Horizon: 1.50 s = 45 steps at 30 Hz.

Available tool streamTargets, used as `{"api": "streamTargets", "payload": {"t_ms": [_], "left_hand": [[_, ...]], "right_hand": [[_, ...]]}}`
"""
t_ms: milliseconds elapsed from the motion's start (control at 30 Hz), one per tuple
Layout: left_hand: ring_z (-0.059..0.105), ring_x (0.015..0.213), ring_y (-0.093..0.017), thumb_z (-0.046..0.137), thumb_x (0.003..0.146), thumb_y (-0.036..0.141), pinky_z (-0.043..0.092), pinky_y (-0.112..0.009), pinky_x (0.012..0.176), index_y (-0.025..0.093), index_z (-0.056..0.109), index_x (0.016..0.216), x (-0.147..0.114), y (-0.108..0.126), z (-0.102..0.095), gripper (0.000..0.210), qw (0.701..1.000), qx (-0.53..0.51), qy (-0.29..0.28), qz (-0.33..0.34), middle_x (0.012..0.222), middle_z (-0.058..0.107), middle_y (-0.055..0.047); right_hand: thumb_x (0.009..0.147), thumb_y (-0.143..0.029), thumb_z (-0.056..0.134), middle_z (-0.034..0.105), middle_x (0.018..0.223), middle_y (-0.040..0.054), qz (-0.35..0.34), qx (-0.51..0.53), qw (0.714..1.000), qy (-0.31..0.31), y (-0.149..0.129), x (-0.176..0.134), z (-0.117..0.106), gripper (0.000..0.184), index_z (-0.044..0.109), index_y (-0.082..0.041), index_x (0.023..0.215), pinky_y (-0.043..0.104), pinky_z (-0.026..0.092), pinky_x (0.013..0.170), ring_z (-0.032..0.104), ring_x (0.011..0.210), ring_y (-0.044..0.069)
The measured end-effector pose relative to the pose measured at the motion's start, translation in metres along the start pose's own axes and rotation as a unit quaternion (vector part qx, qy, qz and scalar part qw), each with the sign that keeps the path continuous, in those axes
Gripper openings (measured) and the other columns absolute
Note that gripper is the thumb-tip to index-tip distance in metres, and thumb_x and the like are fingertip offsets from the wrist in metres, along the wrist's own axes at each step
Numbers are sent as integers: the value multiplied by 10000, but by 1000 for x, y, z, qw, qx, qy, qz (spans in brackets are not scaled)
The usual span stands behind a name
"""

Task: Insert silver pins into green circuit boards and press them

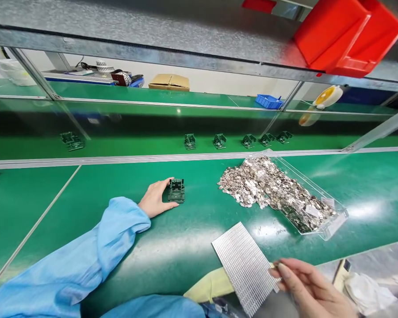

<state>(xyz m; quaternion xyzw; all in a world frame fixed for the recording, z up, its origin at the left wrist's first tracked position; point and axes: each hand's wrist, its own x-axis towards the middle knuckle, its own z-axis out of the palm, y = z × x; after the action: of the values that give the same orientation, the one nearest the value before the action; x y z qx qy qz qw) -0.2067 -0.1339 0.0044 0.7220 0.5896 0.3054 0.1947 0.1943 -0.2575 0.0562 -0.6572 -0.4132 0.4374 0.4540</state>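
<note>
Small dark-green circuit board assembly (177, 192) sat on green desk (195, 221), gripped at its edges; silvery gridded plate (243, 267), held by one corner, slanted nearer the camera.

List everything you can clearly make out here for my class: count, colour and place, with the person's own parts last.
Table: one, green, foreground
Belt: one, green, beyond the table
Shelf: one, grey, overhead
Bin: one, red, shelf, right
Boards: six, green, on the belt
Central board: one, green, mid-table
Clear tray: one, colourless, table, right
Metal pieces: too many to count, silvery, in and beside the clear tray
Slotted panel: one, silver, lower centre
Cardboard box: one, brown, background
Small tray: one, blue, background, right
Sleeve: one, light blue, lower left
Left hand: one, bare, holding the central board
Right hand: one, bare, holding the slotted panel's edge
</note>
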Motion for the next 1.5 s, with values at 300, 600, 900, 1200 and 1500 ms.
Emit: {"api": "streamTargets", "payload": {"t_ms": [300, 600, 900, 1200, 1500], "left_hand": [[680, 916, -179, 807, 645, 225, 555, -332, 851, 222, 401, 1116, -25, 119, 67, 622, 840, -523, -111, -97, 1133, 581, -46], [625, 893, -120, 671, 825, 229, 517, -224, 795, 247, 454, 1137, -55, 162, 107, 380, 743, -629, -221, -52, 1005, 612, -24], [619, 919, -113, 621, 861, 182, 504, -190, 811, 256, 478, 1161, -58, 157, 104, 341, 760, -611, -223, -15, 1039, 618, -42], [611, 899, -131, 554, 905, 224, 497, -207, 788, 243, 472, 1187, -62, 153, 104, 294, 803, -556, -212, 17, 1020, 621, -49], [567, 739, -130, 557, 892, 299, 480, -209, 662, 234, 471, 1158, -63, 154, 105, 287, 838, -510, -193, -34, 867, 604, -26]], "right_hand": [[720, -407, 772, 650, 700, 17, -20, 176, 984, -11, 7, -11, 72, 246, 679, -185, 770, 215, 461, 509, 555, 536, 104], [779, -365, 697, 561, 1173, 107, -105, 99, 986, 81, 19, -30, 73, 179, 661, -192, 750, 361, 442, 863, 537, 1071, 253], [779, -286, 669, 555, 1168, 104, -128, 38, 987, 84, 14, -25, 91, 96, 672, -199, 739, 417, 389, 953, 495, 1147, 275], [823, -327, 646, 561, 1100, 107, -148, -2, 983, 109, 14, -28, 97, 174, 623, -185, 724, 417, 400, 931, 520, 1106, 269], [812, -334, 656, 639, 801, 36, -65, 112, 989, 65, 13, -31, 101, 161, 600, -184, 821, 271, 497, 655, 598, 726, 168]]}}
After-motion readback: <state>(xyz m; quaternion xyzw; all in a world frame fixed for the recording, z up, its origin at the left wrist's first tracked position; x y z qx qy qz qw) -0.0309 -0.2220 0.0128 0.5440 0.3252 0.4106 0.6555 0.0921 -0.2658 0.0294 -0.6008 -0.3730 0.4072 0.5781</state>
